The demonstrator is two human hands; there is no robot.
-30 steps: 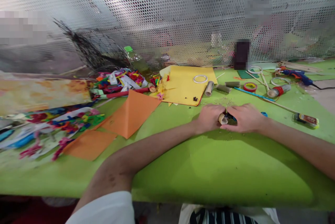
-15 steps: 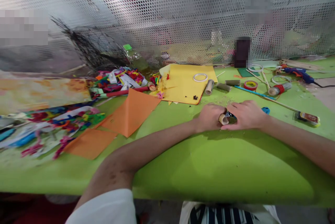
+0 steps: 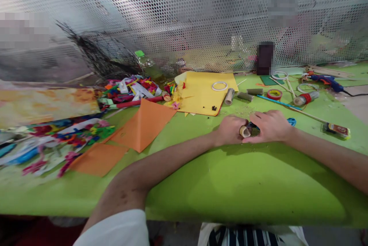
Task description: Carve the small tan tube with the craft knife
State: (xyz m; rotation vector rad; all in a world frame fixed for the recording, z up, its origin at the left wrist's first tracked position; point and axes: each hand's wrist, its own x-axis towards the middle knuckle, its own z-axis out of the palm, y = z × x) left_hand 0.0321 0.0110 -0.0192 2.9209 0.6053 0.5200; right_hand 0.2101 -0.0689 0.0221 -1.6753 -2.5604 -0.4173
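My left hand is closed around a short bamboo tube, its open round end facing me. My right hand is wrapped around a blue-handled cutting tool. The back end of that handle sticks out behind the hand, and its dark front part meets the tube between my two hands. My fingers hide most of the tool, so its exact kind is unclear. Small pale shavings are scattered on the green table just beyond my hands.
Three bamboo pieces, including an upright-leaning one, lie beyond my hands. A red tape roll, a glue gun and a brush are at right. Yellow sheets, orange paper and colourful scraps spread leftward. Perforated metal rises behind.
The tool has turned slightly in my right hand, and more of its blue handle shows. The tube's open end has shifted a little left and faces me more fully.
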